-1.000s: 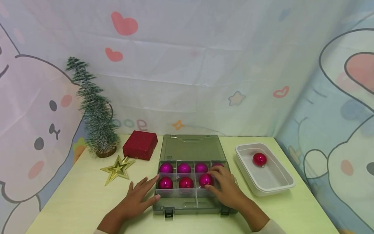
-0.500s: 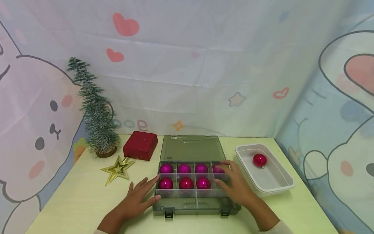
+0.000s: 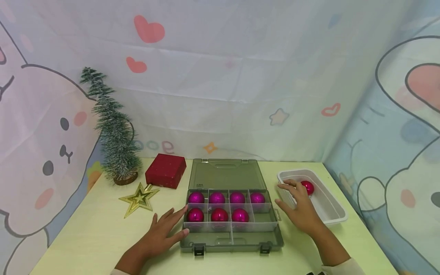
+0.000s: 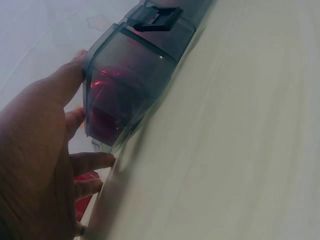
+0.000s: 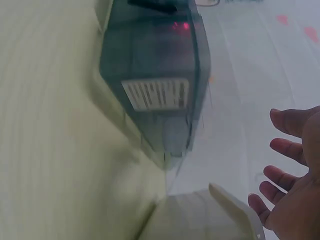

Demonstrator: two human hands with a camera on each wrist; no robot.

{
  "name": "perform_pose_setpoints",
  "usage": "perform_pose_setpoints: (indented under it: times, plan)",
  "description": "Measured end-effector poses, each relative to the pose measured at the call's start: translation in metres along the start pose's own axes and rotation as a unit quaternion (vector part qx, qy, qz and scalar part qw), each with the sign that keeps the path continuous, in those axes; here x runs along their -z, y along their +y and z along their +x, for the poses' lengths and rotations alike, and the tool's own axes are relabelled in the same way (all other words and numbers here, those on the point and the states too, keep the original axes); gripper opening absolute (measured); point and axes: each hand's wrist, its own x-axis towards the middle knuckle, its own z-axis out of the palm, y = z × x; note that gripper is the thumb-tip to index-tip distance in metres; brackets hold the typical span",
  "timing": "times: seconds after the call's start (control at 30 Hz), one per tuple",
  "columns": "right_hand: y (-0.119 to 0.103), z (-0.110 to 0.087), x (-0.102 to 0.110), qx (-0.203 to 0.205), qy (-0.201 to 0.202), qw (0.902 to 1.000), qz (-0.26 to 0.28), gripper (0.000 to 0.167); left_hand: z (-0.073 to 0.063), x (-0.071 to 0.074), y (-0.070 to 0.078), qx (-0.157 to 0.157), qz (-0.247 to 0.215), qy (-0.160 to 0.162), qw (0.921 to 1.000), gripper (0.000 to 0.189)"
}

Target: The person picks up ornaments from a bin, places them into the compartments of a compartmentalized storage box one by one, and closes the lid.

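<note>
A grey see-through compartment box (image 3: pixel 230 248) lies with its lid (image 3: pixel 225 175) folded back. Several glittery magenta Christmas balls (image 3: pixel 217 198) fill its back row. Three shiny balls, a red one (image 3: pixel 219 215) among them, sit in the row in front, whose rightmost compartment holds none. The left hand (image 3: pixel 159 236) rests its fingertips and thumb against the box's left side, fingers spread; the left wrist view shows this hand (image 4: pixel 45 135) at the box wall. Nothing is in the right hand (image 3: pixel 304 212), which hovers over the left rim of a white plastic tub (image 3: pixel 331 210). Just past its fingers lies a red ball (image 3: pixel 308 187).
At the back left stand a small frosted Christmas tree (image 3: pixel 117 141) and a dark red box (image 3: pixel 165 170). A gold star (image 3: pixel 140 199) lies in front of them. A printed cloth (image 3: pixel 220 84) hangs behind the table.
The right hand has let go of the magenta ball in the front row's third compartment and moved right to the tub. The left hand stays at the box.
</note>
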Motion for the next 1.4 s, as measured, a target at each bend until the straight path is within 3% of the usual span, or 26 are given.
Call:
perform_pose_setpoints:
  times: [0.3,0.5,0.8,1.1,1.4]
  plan:
    - [0.026,0.012,0.032,-0.027,0.022,0.9992,-0.017,0.045,0.0,0.0,0.0,0.002,0.001,-0.001,1.0,0.074]
    - [0.041,0.018,0.05,-0.079,-0.01,0.9963,-0.034,0.046,0.001,0.001,0.001,-0.001,-0.001,0.0,1.0,0.074]
    - [0.063,0.024,0.056,-0.139,-0.078,0.9863,-0.042,0.058,0.001,-0.001,-0.001,0.002,0.004,0.0,1.0,0.073]
    - [0.082,0.03,0.054,-0.123,-0.097,0.9836,-0.089,0.06,0.002,-0.002,-0.003,0.002,0.001,-0.003,1.0,0.074]
    - [0.094,0.035,0.053,-0.118,-0.132,0.9797,-0.093,0.059,0.003,-0.002,-0.004,0.009,0.001,-0.005,0.9999,0.074]
